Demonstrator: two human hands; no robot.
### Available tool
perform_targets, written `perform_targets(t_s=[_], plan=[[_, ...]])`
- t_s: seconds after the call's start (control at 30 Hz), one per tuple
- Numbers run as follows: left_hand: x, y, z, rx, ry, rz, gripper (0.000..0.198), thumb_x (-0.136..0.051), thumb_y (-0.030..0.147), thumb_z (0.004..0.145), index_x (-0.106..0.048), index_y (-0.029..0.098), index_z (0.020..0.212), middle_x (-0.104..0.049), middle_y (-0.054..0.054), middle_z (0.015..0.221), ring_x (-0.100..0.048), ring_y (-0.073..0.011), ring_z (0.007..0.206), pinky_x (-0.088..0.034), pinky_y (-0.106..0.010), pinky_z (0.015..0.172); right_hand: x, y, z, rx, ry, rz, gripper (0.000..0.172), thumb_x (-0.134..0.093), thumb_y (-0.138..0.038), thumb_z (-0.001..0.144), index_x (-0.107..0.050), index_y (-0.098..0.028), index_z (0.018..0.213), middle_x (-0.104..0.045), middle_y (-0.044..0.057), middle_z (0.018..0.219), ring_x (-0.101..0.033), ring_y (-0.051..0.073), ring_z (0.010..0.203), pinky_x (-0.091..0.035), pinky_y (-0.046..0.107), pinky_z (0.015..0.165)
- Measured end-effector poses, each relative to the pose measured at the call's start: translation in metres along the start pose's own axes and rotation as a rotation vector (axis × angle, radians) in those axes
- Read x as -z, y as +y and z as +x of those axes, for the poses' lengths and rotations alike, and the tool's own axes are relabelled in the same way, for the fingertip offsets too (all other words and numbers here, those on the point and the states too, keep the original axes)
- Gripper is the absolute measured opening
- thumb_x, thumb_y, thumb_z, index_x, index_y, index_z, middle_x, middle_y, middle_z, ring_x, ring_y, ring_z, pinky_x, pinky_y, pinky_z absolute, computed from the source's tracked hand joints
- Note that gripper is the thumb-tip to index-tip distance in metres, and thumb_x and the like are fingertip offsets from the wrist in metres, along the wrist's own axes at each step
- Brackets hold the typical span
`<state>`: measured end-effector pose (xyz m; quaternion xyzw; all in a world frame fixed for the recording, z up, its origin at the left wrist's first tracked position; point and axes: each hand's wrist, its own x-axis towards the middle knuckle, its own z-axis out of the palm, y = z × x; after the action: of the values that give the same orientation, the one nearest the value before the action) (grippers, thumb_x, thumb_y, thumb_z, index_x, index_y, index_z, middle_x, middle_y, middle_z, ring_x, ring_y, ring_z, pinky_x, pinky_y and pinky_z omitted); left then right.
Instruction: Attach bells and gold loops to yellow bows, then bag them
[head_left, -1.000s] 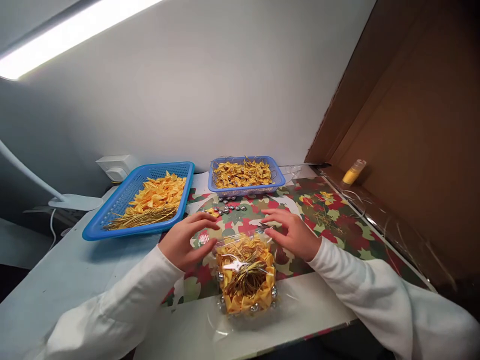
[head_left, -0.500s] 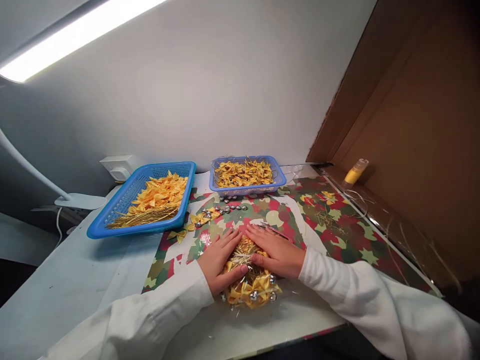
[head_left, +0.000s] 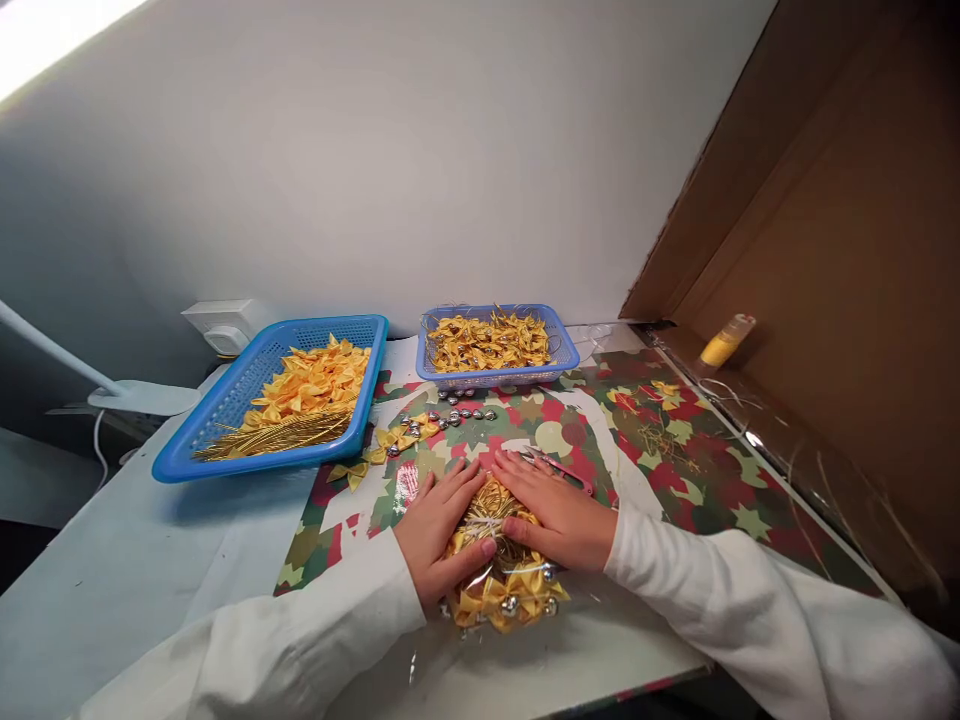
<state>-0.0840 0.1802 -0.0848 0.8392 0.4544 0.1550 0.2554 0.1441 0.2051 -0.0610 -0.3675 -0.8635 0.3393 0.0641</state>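
A clear plastic bag [head_left: 506,595] filled with yellow ribbon bows, silver bells and gold ties lies at the near side of the table. My left hand [head_left: 442,535] rests flat on its left side, fingers stretched out. Across its right side lies my right hand [head_left: 559,515], also flat with fingers extended. The two hands nearly meet at the far end of the bag, and parts of the bag are hidden beneath them. Just beyond my right hand is a pair of small scissors with pink handles [head_left: 566,472], partly covered.
A blue basket [head_left: 259,385] at left holds yellow bows and gold ties. A smaller blue-violet basket [head_left: 499,378] holds finished-looking bows with bells. Loose bells [head_left: 454,418] and bows [head_left: 352,472] lie between. Gold tie scraps [head_left: 667,445] are at right, near a yellow-filled bottle [head_left: 727,340].
The camera view has shifted slightly. Both hands stay flat on the bag, with almost no movement, and the scissors show a little more.
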Motion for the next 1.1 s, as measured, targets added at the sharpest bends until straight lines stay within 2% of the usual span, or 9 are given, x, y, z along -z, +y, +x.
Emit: perform_targets(t_s=[0.2,0.4,0.5,0.57,0.67,0.77,0.9,1.1], plan=[[0.0,-0.001,0.001,0.045,-0.025,-0.077,0.074,-0.035,0.064,0.086,-0.03,0.021,0.145,-0.024,-0.012,0.153,-0.019,-0.0354,0.141,-0.005,-0.064,0.11,0.002,-0.002,0.002,-0.031,-0.028,0.021,0.075,-0.03,-0.06,0.091,-0.015,-0.014,0.149,-0.01,0.011,0.156,-0.006,0.025,0.144,-0.008,0.049,0.117],[0.005,-0.009,0.002,0.031,-0.074,-0.177,0.067,-0.03,0.059,0.09,-0.028,0.022,0.146,-0.018,-0.008,0.155,-0.009,-0.033,0.143,0.001,-0.06,0.112,0.012,0.003,0.004,-0.014,-0.097,0.091,0.077,-0.028,-0.06,0.091,-0.016,-0.009,0.148,-0.008,0.013,0.155,-0.004,0.026,0.144,-0.007,0.049,0.117],[0.015,-0.018,-0.009,-0.05,-0.073,-0.203,0.062,-0.032,0.049,0.092,-0.022,0.025,0.148,-0.013,-0.004,0.157,-0.005,-0.03,0.144,-0.006,-0.053,0.115,0.021,0.018,-0.006,0.043,-0.029,0.171,0.06,-0.027,-0.045,0.096,-0.026,-0.014,0.146,-0.018,0.01,0.155,-0.014,0.021,0.144,-0.013,0.045,0.117],[0.025,-0.024,-0.021,-0.122,-0.103,-0.182,0.062,-0.037,0.037,0.089,-0.02,0.029,0.148,-0.016,-0.001,0.157,-0.01,-0.0281,0.144,-0.012,-0.05,0.116,0.026,0.029,-0.02,0.102,0.062,0.154,0.052,-0.032,-0.029,0.093,-0.033,-0.018,0.144,-0.026,0.008,0.153,-0.021,0.019,0.142,-0.018,0.043,0.116],[0.036,-0.031,-0.037,-0.199,-0.125,-0.039,0.085,-0.051,0.022,0.071,-0.017,0.03,0.148,-0.021,-0.002,0.156,-0.02,-0.0298,0.142,-0.016,-0.049,0.116,0.027,0.04,-0.038,0.149,0.119,-0.018,0.067,-0.047,-0.017,0.079,-0.032,-0.017,0.144,-0.028,0.01,0.152,-0.025,0.022,0.141,-0.021,0.045,0.115],[0.036,-0.034,-0.039,-0.195,-0.098,0.097,0.098,-0.054,0.015,0.062,-0.011,0.028,0.149,-0.024,-0.006,0.155,-0.027,-0.0307,0.139,-0.023,-0.049,0.114,0.019,0.038,-0.043,0.192,0.099,-0.149,0.081,-0.059,-0.023,0.072,-0.028,-0.017,0.146,-0.025,0.012,0.153,-0.024,0.028,0.141,-0.019,0.05,0.115],[0.027,-0.039,-0.031,-0.214,-0.095,0.159,0.087,-0.056,0.023,0.073,-0.013,0.028,0.148,-0.031,-0.009,0.152,-0.033,-0.0292,0.137,-0.033,-0.046,0.11,0.009,0.029,-0.031,0.147,0.03,-0.212,0.085,-0.064,-0.038,0.071,-0.029,-0.015,0.146,-0.028,0.015,0.151,-0.028,0.031,0.139,-0.018,0.054,0.113],[0.024,-0.035,-0.028,-0.185,-0.083,0.232,0.076,-0.054,0.028,0.078,-0.018,0.025,0.146,-0.04,-0.011,0.147,-0.037,-0.0294,0.135,-0.028,-0.053,0.11,0.007,0.024,-0.025,0.116,0.036,-0.258,0.084,-0.062,-0.042,0.074,-0.028,-0.011,0.145,-0.032,0.016,0.149,-0.03,0.031,0.138,-0.011,0.055,0.114]])
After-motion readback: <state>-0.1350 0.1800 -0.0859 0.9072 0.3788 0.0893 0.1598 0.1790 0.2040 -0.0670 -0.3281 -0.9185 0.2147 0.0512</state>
